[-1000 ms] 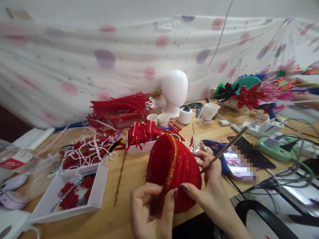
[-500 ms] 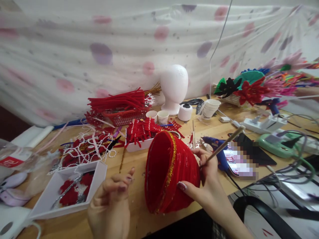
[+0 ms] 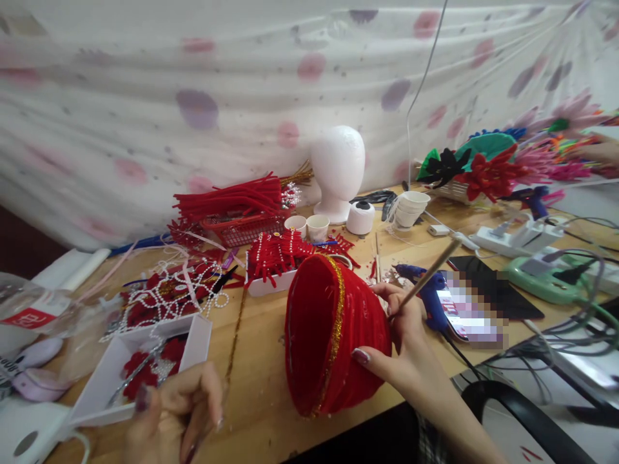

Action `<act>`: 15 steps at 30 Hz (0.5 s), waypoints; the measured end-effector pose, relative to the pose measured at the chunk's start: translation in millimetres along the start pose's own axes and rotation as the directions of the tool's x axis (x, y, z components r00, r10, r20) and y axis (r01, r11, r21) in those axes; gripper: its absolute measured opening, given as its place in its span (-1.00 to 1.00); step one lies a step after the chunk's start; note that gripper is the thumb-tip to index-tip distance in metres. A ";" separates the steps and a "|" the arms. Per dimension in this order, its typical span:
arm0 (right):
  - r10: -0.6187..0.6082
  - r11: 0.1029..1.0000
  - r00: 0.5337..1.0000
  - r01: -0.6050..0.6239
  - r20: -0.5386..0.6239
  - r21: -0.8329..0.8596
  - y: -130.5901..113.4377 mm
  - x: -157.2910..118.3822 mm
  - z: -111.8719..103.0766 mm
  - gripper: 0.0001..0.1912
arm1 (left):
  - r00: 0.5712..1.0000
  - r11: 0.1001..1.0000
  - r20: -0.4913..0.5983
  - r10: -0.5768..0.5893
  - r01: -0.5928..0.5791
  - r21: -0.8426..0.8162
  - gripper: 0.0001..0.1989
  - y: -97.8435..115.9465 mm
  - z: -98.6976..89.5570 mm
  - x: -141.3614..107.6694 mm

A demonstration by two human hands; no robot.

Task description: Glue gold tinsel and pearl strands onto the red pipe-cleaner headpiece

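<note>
My right hand [image 3: 411, 345] grips a hollow red cap [image 3: 365, 322] made of ridged fuzzy strips. The cap lies tilted, its mouth facing left, and a gold glitter trim runs round the rim. A thin wooden stick [image 3: 430, 274] sticks up from between the same hand's fingers. Lower left, my left hand [image 3: 181, 409] is apart from the cap, fingers bent and spread from the thumb, with nothing visible in it. It partly covers a white box [image 3: 99, 380] holding red flower pieces [image 3: 138, 370]. Beside it on the table lies a gold glitter strip [image 3: 235, 335].
Behind stand a white foam head [image 3: 338, 164], paper cups [image 3: 318, 227] and a basket [image 3: 242, 225] of red stems. White bead strings [image 3: 155, 290] lie left. Right are a blue glue gun [image 3: 430, 293], a phone [image 3: 454, 309], cables and a power strip [image 3: 517, 238]. Another person's hand [image 3: 599, 153] shows far right.
My left hand has moved down and left, away from the cap, and its fingers have come apart. More of the gold strip shows. My right hand keeps its hold on cap and stick.
</note>
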State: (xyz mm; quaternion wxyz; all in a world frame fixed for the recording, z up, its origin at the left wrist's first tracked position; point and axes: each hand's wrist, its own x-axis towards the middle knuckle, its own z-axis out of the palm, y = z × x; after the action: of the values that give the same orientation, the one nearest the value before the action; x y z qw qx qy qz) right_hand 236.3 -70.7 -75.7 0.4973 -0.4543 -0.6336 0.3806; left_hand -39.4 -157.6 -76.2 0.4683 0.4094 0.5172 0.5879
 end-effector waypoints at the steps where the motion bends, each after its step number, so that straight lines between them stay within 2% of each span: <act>1: 0.006 1.000 1.000 -0.006 0.001 0.009 -1.2 0.7 0.0 -0.37 | 0.998 0.998 0.052 0.023 -0.026 0.059 -0.26 1.5 -6.2 6.8; 3: 0.007 1.000 1.000 -0.007 0.012 0.007 -2.1 1.6 -0.8 -0.35 | 0.976 0.982 0.206 0.076 -0.109 0.154 -0.31 2.2 -11.8 18.3; 5: -0.013 1.000 0.998 0.012 0.054 0.007 -0.7 2.6 -2.8 -0.31 | 0.933 0.960 0.352 0.075 -0.162 0.226 -0.44 1.9 -6.4 25.3; 6: -0.032 0.999 0.995 0.032 0.090 0.005 0.7 3.4 -4.2 -0.28 | 0.923 0.961 0.382 0.047 -0.146 0.236 -0.49 2.4 0.2 27.3; 7: -0.061 0.998 0.990 0.062 0.124 -0.006 2.4 4.4 -6.0 -0.26 | 0.922 0.971 0.387 -0.006 -0.087 0.223 -0.51 3.8 8.9 28.7; 8: -0.101 0.994 0.983 0.106 0.151 -0.023 4.3 5.6 -7.9 -0.25 | 0.922 0.991 0.383 -0.060 0.008 0.137 -0.51 6.2 19.0 30.0; 9: -0.155 0.986 0.973 0.164 0.170 -0.039 6.1 7.1 -10.0 -0.26 | 0.914 0.992 0.389 -0.117 0.129 -0.004 -0.48 9.5 29.9 31.8; 10: -0.213 0.973 0.959 0.226 0.185 -0.052 7.4 8.7 -12.0 -0.31 | 0.888 0.954 0.427 -0.174 0.260 -0.152 -0.44 13.4 40.8 34.4; 12: -0.314 0.943 0.924 0.330 0.217 -0.040 8.3 11.8 -16.1 -0.44 | 0.818 0.792 0.515 -0.258 0.484 -0.372 -0.35 21.6 60.0 42.2; 13: -0.343 0.934 0.907 0.358 0.244 -0.019 7.5 13.1 -18.2 -0.49 | 0.801 0.715 0.527 -0.283 0.543 -0.442 -0.34 25.2 67.6 47.2; 15: -0.363 0.924 0.876 0.382 0.318 0.005 4.0 15.1 -22.7 -0.52 | 0.817 0.609 0.466 -0.339 0.568 -0.554 -0.36 30.4 78.2 57.7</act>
State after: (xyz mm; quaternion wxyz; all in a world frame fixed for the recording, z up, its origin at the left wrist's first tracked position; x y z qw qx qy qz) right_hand 257.8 -54.4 -70.3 0.4409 -0.2718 -0.7907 0.3264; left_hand 19.2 -84.6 -36.0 0.7941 0.1533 0.2755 0.5197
